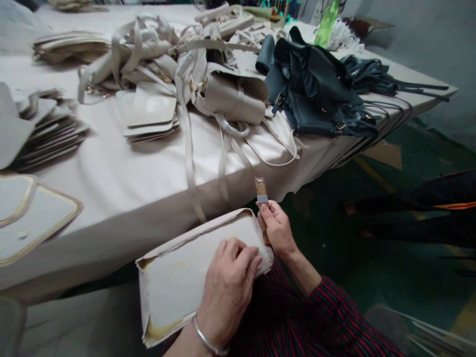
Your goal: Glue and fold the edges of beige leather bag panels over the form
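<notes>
Closest on my feed, the left hand (pixel 227 290) curls over the pale panel (pixel 176 282); whether it's gripping, I can't tell. The right hand (pixel 278 232) closes round the brush (pixel 262 191), by the panel's end. A wrist swing could smear the table cover (pixel 111 248); beyond, that dangling strap (pixel 189 166) could snag the panel.
</notes>
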The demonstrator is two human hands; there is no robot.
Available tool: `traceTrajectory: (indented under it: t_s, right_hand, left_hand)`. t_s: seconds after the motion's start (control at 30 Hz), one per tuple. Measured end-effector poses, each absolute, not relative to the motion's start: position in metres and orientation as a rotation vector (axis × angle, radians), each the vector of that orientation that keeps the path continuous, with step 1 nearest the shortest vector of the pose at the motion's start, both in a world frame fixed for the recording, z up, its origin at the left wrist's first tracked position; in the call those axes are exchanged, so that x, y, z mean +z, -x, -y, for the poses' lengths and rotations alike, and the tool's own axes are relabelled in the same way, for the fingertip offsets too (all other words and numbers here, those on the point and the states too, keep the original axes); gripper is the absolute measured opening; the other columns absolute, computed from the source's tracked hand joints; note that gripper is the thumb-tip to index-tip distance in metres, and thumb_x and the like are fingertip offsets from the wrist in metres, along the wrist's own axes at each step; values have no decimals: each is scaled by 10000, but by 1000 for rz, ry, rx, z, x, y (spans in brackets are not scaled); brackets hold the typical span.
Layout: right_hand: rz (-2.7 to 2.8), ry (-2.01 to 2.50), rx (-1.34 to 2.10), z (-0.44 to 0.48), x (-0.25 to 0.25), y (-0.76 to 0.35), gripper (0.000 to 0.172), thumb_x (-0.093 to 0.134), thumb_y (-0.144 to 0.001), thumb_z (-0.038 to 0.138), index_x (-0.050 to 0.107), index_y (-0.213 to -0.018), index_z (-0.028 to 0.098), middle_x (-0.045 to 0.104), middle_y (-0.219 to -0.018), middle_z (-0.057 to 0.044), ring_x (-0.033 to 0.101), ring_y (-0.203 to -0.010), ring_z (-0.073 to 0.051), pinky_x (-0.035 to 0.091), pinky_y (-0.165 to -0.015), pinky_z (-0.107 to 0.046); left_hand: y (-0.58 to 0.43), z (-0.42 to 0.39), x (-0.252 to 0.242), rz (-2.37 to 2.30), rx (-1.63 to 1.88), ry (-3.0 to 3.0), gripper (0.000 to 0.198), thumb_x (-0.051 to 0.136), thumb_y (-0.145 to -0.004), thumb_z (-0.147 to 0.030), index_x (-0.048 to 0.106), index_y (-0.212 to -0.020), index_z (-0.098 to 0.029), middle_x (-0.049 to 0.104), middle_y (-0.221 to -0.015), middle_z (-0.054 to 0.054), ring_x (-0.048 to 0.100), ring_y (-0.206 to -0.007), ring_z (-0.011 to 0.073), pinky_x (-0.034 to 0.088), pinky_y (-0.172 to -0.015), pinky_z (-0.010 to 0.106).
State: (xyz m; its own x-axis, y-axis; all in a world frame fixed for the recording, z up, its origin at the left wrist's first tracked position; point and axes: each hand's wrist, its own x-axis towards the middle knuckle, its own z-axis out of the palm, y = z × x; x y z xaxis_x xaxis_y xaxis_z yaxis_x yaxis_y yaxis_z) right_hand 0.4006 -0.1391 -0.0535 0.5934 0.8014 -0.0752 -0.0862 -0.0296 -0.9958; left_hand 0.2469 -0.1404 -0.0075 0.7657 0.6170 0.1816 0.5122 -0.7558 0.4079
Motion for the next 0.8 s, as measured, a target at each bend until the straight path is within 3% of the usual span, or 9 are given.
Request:
traceTrajectory:
  t_s: [0.13,0.23,0.4,0.63,0.7,0.8]
  right_hand:
    - [684,1303,1163,109,-53,-425,327,619,-846,486,580,-941,176,464,-665,51,384,-553,-81,308,-504,-208]
    - [768,1261,1369,97,-49,-437,357,676,-795,477,618,-934,154,510,-711,34,414,-584,-77,333,-529,-201]
    - [926,1233,1563,93,-45,-447,397,646,-824,478,649,-1037,143,510,-685,33,361,-542,-70,264,-477,-197]
    - [1246,1279,1518,89,-41,-450,318,572,-890,385,686,-1034,125,629,-783,3,498,-639,-93,388,-588,-212]
    - [1372,1331,1361,92,-39,-446,298,552,-904,360,693,-1048,140,686,-942,-26,595,-822,-142,450,-742,-251]
    - [1616,1513,1097,102,-33,-438,299,506,-940,358,679,-1136,212,689,-1130,-29,617,-1027,-192,444,-886,-291]
  left_hand:
    - [-259,93,-8,-1043,645,-2621,368,534,-912,-244,514,-1270,-159,557,-1165,119,505,-1054,256,461,-881,415]
    - [-263,73,-14,-1031,521,-2704,362,515,-914,-188,514,-1276,-168,582,-1108,92,512,-1001,248,475,-856,408]
    - [-257,72,-18,-951,458,-2782,378,523,-891,-115,531,-1267,-144,588,-1083,84,501,-941,228,490,-854,381]
    - [-259,75,-9,-881,302,-2997,356,561,-849,-90,569,-1204,-62,592,-1111,120,512,-967,256,509,-878,396]
    - [-259,79,-6,-888,225,-3064,304,536,-854,-91,600,-1149,-61,600,-1041,119,520,-935,265,522,-850,402]
    - [-257,89,-3,-920,148,-3131,262,503,-855,-89,625,-1084,-61,596,-986,129,528,-896,276,532,-805,405]
